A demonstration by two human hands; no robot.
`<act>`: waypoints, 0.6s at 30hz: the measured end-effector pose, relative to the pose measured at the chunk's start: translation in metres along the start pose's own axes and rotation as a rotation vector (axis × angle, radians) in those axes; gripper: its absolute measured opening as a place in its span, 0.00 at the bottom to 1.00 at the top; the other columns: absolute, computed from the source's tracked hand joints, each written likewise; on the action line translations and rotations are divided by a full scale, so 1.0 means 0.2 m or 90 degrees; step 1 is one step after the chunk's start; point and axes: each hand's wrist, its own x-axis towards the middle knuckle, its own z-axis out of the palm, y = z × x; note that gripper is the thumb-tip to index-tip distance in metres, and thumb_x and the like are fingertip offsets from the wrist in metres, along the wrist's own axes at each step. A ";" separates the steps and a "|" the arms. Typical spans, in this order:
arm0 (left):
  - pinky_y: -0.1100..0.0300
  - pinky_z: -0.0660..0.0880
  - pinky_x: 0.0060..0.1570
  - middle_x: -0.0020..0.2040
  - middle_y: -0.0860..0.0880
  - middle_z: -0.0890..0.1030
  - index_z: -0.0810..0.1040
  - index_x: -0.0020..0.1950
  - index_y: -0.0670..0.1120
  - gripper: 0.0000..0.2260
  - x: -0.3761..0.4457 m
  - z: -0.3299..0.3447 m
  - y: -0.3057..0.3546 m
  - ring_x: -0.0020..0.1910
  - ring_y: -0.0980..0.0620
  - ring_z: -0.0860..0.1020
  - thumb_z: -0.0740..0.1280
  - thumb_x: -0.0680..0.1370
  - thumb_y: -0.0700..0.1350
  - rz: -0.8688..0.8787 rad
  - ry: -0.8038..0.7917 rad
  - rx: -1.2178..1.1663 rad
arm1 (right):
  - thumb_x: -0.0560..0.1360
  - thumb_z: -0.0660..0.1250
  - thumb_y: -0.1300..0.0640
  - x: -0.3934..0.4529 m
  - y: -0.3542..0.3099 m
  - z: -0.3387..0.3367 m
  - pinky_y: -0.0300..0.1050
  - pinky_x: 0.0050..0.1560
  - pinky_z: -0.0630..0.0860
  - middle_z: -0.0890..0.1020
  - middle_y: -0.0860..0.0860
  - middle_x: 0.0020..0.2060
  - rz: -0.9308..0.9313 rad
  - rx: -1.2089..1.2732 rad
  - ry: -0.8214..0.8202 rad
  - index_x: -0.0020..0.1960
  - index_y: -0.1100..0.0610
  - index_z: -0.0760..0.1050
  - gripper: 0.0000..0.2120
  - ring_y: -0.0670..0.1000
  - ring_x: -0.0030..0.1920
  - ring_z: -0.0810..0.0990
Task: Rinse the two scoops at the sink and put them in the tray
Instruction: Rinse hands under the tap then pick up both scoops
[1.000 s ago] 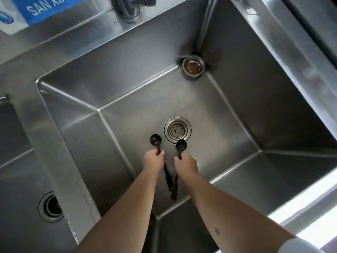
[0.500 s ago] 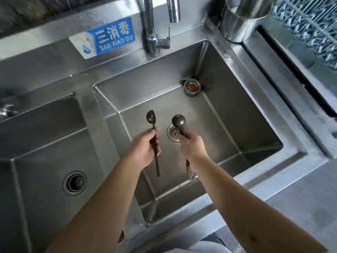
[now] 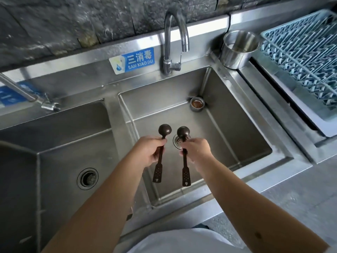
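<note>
A big metal sink (image 3: 237,143) sits beside a blue tray (image 3: 306,57). Over the sink, the left hand (image 3: 148,152) grips one dark scoop (image 3: 160,154). The right hand (image 3: 197,152) grips the other scoop (image 3: 185,170). Both bowls point at the tap (image 3: 173,39).

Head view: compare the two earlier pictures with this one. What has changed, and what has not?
The view pulled back and up, bringing in the faucet, metal cup and blue tray. Both scoops rose from low in the sink, bowls turned over. Unchanged: left hand grips the left scoop, right hand the right scoop; no water runs.
</note>
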 end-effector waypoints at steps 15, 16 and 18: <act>0.62 0.76 0.27 0.31 0.49 0.82 0.82 0.49 0.44 0.04 -0.37 -0.17 -0.18 0.28 0.54 0.82 0.72 0.75 0.39 0.110 -0.031 0.096 | 0.72 0.69 0.64 -0.43 0.22 0.13 0.33 0.17 0.65 0.79 0.53 0.27 -0.081 0.191 0.009 0.38 0.58 0.81 0.06 0.47 0.22 0.78; 0.62 0.76 0.26 0.31 0.49 0.82 0.82 0.48 0.44 0.04 -0.41 -0.20 -0.21 0.28 0.54 0.82 0.72 0.75 0.39 0.114 -0.045 0.097 | 0.73 0.69 0.65 -0.48 0.25 0.13 0.32 0.18 0.66 0.78 0.54 0.27 -0.090 0.224 0.012 0.38 0.58 0.80 0.06 0.46 0.20 0.76; 0.63 0.76 0.25 0.30 0.49 0.81 0.81 0.48 0.44 0.03 -0.48 -0.25 -0.27 0.26 0.54 0.81 0.71 0.75 0.38 0.126 -0.076 0.110 | 0.73 0.70 0.65 -0.61 0.31 0.16 0.33 0.20 0.67 0.78 0.54 0.26 -0.114 0.277 0.018 0.37 0.59 0.80 0.06 0.45 0.19 0.74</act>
